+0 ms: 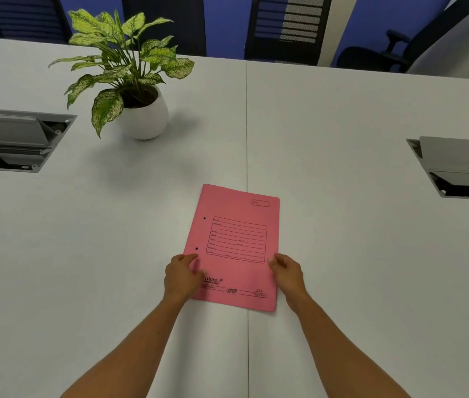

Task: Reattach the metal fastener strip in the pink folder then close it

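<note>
The pink folder (234,248) lies shut, cover up, at the bench (356,254) centre seam, so either everything is finished or nothing begun; the fastener strip is not visible. The left hand (183,275) and right hand (286,272) rest loosely curled on its edges, clasping nothing. A potted plant (129,79) stands at eleven o'clock.

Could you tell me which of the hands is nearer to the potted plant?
Left. The left hand rests on the pink folder's left edge, below the potted plant; the right hand is farther right.
</note>
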`<state>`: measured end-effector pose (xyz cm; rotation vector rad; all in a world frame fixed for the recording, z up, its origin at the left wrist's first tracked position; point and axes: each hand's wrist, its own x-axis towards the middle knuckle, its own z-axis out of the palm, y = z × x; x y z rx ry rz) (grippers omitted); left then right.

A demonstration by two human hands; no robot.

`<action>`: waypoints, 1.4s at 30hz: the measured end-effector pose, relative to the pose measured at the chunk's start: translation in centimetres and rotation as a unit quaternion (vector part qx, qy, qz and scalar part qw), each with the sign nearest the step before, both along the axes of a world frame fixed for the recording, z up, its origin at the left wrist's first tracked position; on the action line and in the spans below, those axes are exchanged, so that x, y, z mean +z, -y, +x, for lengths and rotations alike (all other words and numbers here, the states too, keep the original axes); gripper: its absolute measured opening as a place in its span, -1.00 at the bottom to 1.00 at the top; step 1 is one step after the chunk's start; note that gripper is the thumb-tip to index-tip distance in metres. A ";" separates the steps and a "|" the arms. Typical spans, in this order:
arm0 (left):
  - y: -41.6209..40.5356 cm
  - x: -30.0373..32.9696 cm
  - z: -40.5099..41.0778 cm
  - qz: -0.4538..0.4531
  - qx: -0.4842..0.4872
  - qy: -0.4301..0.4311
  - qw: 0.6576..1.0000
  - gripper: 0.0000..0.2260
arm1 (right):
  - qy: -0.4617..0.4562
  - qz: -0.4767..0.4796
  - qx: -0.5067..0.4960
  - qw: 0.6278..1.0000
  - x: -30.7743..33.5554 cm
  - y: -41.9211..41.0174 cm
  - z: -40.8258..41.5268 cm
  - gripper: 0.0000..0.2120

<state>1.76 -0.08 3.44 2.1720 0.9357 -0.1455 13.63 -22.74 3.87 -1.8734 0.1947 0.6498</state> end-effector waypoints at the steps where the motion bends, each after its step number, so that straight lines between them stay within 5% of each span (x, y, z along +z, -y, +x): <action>1: -0.1 -0.1 0.0 0.000 0.014 -0.005 1.000 -0.46 | 0.016 -0.029 0.016 0.999 -0.1 -0.3 -0.2 -0.55; 10: -3.2 -0.8 0.2 -0.006 0.071 -0.015 0.997 -0.45 | 0.166 -0.261 0.257 0.916 -1.6 -2.8 -1.3 -0.26; 18: -5.8 -0.9 0.2 0.060 0.076 -0.060 0.994 -0.52 | 0.210 -0.322 0.351 0.854 -2.5 -6.0 -0.1 -0.27; 31: -8.6 -1.0 1.4 0.111 0.013 -0.096 0.989 -0.57 | 0.210 -0.354 0.407 0.815 -2.7 -8.1 1.0 -0.29; 42: -7.3 -0.2 1.0 0.138 0.020 -0.087 0.986 -0.60 | 0.221 -0.339 0.383 0.831 -2.2 -6.9 0.9 -0.28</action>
